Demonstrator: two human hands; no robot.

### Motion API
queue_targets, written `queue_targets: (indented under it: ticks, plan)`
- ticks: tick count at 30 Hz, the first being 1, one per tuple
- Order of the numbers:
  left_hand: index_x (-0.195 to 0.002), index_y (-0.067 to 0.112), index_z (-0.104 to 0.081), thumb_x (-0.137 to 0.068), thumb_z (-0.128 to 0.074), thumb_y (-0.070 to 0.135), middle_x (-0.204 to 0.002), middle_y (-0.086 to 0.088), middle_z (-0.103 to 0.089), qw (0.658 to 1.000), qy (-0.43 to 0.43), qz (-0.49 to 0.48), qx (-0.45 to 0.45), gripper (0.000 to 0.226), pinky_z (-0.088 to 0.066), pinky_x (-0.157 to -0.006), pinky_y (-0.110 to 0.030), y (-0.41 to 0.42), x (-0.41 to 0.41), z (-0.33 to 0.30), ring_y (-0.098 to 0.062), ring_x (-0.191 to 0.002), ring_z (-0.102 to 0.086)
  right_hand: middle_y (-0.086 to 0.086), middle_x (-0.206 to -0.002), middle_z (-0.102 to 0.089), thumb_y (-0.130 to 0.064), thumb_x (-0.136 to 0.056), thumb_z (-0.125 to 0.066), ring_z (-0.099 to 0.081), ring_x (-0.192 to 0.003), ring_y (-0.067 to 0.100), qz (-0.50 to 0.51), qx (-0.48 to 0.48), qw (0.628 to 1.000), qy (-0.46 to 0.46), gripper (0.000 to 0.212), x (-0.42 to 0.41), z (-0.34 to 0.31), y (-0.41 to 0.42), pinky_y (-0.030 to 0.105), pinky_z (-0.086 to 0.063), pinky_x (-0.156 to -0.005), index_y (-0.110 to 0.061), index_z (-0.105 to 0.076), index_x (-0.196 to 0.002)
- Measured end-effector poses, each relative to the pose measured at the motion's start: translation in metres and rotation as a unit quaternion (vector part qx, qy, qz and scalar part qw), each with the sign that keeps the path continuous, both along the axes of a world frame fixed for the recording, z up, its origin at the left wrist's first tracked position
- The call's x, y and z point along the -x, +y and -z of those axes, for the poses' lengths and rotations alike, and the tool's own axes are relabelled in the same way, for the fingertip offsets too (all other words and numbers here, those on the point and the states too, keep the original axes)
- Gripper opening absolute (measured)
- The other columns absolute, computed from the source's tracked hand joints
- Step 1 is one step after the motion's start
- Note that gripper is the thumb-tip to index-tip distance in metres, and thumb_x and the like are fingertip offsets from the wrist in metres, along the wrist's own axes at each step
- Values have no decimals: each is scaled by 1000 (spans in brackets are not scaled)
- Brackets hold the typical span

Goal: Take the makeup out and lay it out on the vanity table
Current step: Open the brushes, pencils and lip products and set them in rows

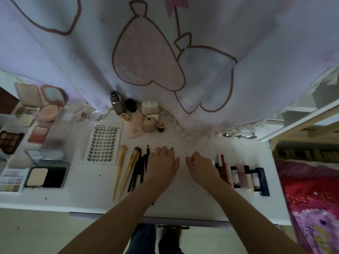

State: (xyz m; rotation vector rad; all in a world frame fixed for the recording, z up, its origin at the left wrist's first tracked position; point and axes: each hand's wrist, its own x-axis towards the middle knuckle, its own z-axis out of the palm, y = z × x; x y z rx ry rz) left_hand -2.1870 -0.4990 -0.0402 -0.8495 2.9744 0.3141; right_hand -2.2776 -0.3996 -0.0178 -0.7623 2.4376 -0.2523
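On the vanity table (183, 202), left of the lash tray (102, 143), six open palettes lie; right of it, two gold-handled brushes (121, 171). Left hand (163, 162) lies flat on black brushes (137, 171); right hand (200, 165), loosely curled, touches a tube row (242, 176).

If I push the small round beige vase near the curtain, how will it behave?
The beige vase looks squat and wide-based, so it would probably slide, not tip. It stands close to the pink tube and small dark jar, likely bumping them.

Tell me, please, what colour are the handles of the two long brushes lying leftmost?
Gold handles, seen in the head view.
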Motion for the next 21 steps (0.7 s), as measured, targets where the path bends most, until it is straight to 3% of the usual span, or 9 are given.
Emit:
queue_targets:
  ticks: [3, 7, 9, 15, 21]
  plan:
    - [-71, 14, -61, -83, -40, 34, -70, -3, -61, 997, 34, 51, -49, 32, -47, -58, -30, 44, 21, -4, -22, -68, -59, 10, -97, -67, -29, -97, -40, -62, -90, 27, 21, -4, 1000, 15, 26, 46, -6, 30, 32, -47, -77, -11, -58, -102]
    - [-110, 11, -53, -100, -31, 33, -113, -9, -56, 991, -42, 37, -122, 33, -36, -90, -36, 88, 40, 7, -26, -108, -48, 6, -103, -65, -33, -96, -45, -59, -90, 21, -17, -40, 999, -3, 24, 68, 0, 40, 31, -47, -76, -15, -59, -104]
    - [-111, 11, -52, -100, -27, 36, -116, -8, -55, 989, -86, 17, -119, 37, -34, -91, -35, 93, 43, 13, -25, -110, -46, 6, -106, -63, -37, -96, -43, -59, -95, 23, -52, -76, 995, 24, 29, 71, 5, 34, 30, -44, -76, -15, -57, -109]
    - [-110, 11, -55, -97, -32, 40, -113, -8, -55, 989, -99, -18, -113, 40, -33, -90, -36, 90, 50, 19, -25, -108, -46, 7, -106, -63, -42, -96, -41, -60, -94, 24, -132, -115, 980, 97, 35, 72, 14, 17, 28, -39, -69, -14, -57, -108]
    - [-120, 13, -48, -95, -35, 35, -118, -6, -52, 988, -87, -44, -124, 36, -35, -90, -34, 78, 43, 18, -23, -111, -45, 8, -101, -65, -44, -92, -44, -61, -94, 26, -136, -112, 981, 78, 38, 60, 18, 0, 32, -47, -79, -12, -61, -100]
